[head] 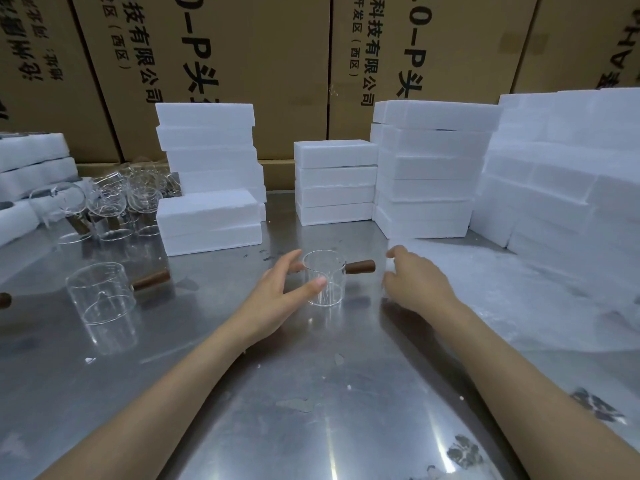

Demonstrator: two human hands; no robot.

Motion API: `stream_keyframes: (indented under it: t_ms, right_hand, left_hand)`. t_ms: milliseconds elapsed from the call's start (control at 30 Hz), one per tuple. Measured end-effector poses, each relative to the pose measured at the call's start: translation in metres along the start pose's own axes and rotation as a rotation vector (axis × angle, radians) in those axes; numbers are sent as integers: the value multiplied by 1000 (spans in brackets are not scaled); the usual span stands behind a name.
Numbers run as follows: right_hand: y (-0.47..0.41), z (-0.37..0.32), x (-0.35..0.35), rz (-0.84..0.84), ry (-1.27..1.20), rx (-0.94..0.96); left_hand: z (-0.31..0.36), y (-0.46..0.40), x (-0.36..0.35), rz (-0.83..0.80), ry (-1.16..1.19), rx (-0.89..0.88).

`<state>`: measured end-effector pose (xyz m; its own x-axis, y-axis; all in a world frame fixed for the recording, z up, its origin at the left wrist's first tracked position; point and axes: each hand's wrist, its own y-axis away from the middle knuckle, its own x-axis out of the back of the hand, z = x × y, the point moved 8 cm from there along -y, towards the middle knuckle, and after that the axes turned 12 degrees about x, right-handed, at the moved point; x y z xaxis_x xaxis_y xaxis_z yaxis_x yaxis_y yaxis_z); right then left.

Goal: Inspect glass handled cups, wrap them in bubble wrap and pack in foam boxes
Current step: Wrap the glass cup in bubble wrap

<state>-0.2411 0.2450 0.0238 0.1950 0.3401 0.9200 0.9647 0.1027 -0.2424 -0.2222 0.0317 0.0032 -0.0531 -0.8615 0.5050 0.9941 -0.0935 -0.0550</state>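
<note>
One glass cup [323,278] stands upright near the middle of the steel worktop [311,410], its brown handle [360,267] pointing right, bare of any wrap. The left hand [277,292] is round it, thumb on the near wall and fingers behind, though how firm the hold is cannot be told through the glass. The right hand [415,282] reaches to the edge of a pale sheet of bubble wrap [519,299] spread on the right; its fingers are curled at that edge, seemingly pinching it, but this is not certain. So this cup looks past inspection or in it, with wrapping and boxing yet to do. Plenty is left: another cup [100,299] stands at the left, and a cluster of cups [114,202] waits behind it. Stacks of white foam boxes [426,168] line the back and right; which are already packed cannot be seen. The worktop is scuffed and flecked with foam crumbs. Behind rise printed cardboard cartons [242,64].
</note>
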Motion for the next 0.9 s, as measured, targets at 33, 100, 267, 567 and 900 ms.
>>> stream_keyframes:
  t_ms: [33,100,267,567,900]
  right_hand:
    - [0,-3,-1,5,-39,18]
    - [0,-4,7,83,-33,20]
    - [9,27,39,170,311,-229]
    - [13,55,39,88,247,-364]
    - [29,23,105,731,146,-116]
  left_hand:
    - [0,0,0,0,1,0]
    - [-1,-1,1,7,7,4]
    - [-1,-1,0,9,6,-9]
    - [2,0,-1,-14,-10,-25]
    - [5,3,-2,-29,-12,-21]
